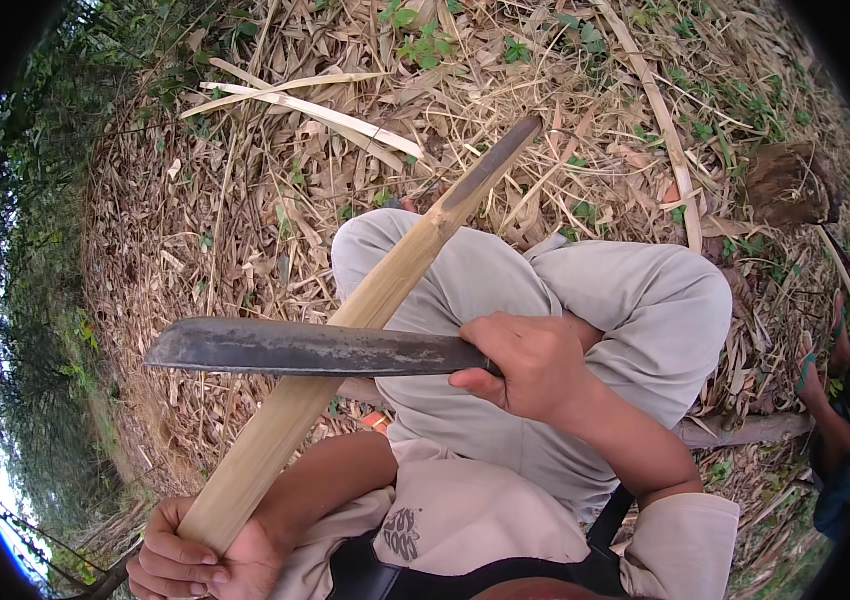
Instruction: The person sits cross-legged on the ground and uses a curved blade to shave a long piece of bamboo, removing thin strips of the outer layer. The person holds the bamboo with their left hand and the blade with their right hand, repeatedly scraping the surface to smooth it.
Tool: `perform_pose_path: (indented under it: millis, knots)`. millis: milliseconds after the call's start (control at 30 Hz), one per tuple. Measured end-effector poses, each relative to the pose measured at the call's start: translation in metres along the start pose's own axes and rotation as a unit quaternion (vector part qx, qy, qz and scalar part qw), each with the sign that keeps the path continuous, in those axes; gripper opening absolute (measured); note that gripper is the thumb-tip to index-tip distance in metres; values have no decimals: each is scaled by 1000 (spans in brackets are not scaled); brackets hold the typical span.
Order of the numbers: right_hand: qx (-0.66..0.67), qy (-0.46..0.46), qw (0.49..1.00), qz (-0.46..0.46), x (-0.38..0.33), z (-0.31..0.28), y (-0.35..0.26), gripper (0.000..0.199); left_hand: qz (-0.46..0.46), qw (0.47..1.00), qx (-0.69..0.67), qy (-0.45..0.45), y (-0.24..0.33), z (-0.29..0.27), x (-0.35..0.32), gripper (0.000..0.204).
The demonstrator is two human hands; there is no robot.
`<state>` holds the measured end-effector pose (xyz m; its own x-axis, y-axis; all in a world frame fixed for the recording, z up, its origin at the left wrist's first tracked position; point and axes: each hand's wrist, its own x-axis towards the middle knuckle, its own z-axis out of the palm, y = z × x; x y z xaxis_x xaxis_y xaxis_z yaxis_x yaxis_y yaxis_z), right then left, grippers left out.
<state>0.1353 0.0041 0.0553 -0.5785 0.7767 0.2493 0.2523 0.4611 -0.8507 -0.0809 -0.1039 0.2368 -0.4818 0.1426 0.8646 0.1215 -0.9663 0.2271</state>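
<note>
A machete with a broad dark blade point(305, 347) is in my right hand point(535, 365), its fingers wrapped round the handle, which they mostly hide. The blade points left and lies across a long pale strip of split bamboo point(385, 280); whether the edge touches it I cannot tell. My left hand point(185, 560) grips the near, lower-left end of the strip. From there the strip slants up and right over my crossed legs, and a dark brown patch of outer skin shows near its far tip.
Several pale split strips point(345, 120) lie on the dry leaves ahead. A longer strip point(660, 120) lies at the far right, beside a brown stump point(790, 185). Another person's leg point(830, 410) shows at the right rim. Green bushes point(25, 230) stand on the left.
</note>
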Motion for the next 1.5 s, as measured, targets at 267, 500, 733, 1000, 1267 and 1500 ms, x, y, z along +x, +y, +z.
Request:
perform_pose_path:
  millis: [267, 500, 733, 1000, 1267, 1500]
  knots:
    - [-25, -1, 999, 36, -4, -4, -6, 46, 9, 1000, -1, 10, -1, 4, -10, 42]
    - [-51, 14, 994, 99, 10, -9, 41, 43, 19, 1000, 6, 12, -7, 12, -9, 47]
    - [-70, 14, 971, 229, 7, -17, 70, 44, 1, 1000, -11, 1, -12, 22, -8, 50]
    - [-9, -28, 998, 62, 6, -19, 12, 43, 1, 1000, -13, 13, -9, 15, -6, 54]
    - [-11, -39, 999, 25, 11, -14, -3, 37, -13, 999, -30, 25, -4, 8, -10, 58]
    - [16, -25, 990, 135, 20, -14, 40, 38, -9, 999, -8, 35, -6, 17, -12, 60]
